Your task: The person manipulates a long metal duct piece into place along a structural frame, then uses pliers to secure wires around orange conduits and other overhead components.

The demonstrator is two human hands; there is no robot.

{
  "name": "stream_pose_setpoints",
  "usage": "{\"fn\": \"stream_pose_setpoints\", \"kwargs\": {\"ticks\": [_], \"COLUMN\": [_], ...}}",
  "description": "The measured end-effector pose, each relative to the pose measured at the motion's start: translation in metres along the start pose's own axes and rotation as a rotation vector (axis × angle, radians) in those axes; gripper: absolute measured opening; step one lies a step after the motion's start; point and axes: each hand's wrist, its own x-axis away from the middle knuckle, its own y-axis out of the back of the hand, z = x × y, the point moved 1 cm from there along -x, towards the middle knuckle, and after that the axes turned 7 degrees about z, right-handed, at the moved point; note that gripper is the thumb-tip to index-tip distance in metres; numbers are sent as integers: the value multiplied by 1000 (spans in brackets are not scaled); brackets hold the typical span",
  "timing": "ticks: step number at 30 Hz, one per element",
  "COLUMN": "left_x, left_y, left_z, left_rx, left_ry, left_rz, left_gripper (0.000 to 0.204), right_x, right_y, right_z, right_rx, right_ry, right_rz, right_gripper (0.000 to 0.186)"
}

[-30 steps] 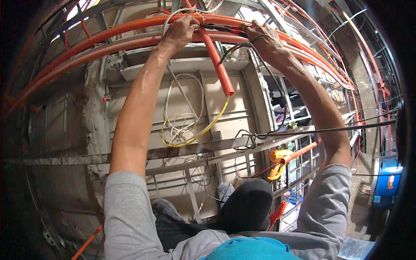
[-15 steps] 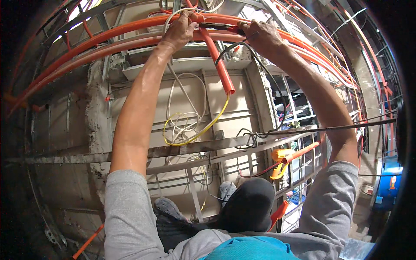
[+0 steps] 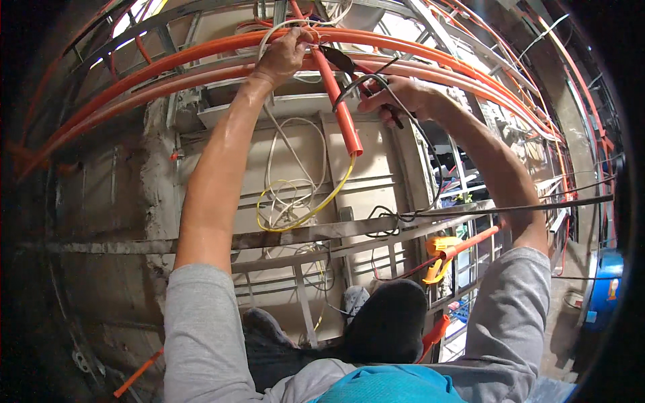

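Overhead, my left hand (image 3: 283, 54) is closed, fingertips pinched at the crossing where a short orange conduit (image 3: 337, 104) meets the long orange conduits (image 3: 222, 48). What it pinches is too small to make out; a white cable (image 3: 265, 40) passes beside it. My right hand (image 3: 406, 97) grips a dark plier-like tool (image 3: 338, 59), its black head pointing left toward the crossing and its handles partly hidden by my fingers. A black cable (image 3: 422, 127) loops in front of that hand. From the conduit's lower open end hangs a yellow cable (image 3: 340, 187), coiled with white cable.
Metal framing with a crossbar (image 3: 282, 240) spans below my arms. A yellow-orange tool (image 3: 440, 258) hangs at the right by another orange pipe (image 3: 474, 240). My knee (image 3: 386, 316) and shoes are below. A blue drum-like container (image 3: 605, 289) stands far right.
My right hand has moved down and slightly left with the tool, away from the long conduits. The tool's head has tilted and sits lower. My left hand stays near the crossing.
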Motion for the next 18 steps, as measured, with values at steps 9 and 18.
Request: {"fn": "stream_pose_setpoints", "kwargs": {"ticks": [9, 18], "left_x": [7, 29], "left_y": [10, 10], "left_z": [-7, -42], "left_rx": [44, -157], "left_ry": [-2, 224], "left_rz": [3, -102], "left_gripper": [16, 55], "right_x": [11, -13], "right_y": [-15, -2], "right_z": [8, -6], "right_rx": [-115, 640], "right_ry": [-72, 0], "right_rz": [60, -198], "right_gripper": [22, 20]}}
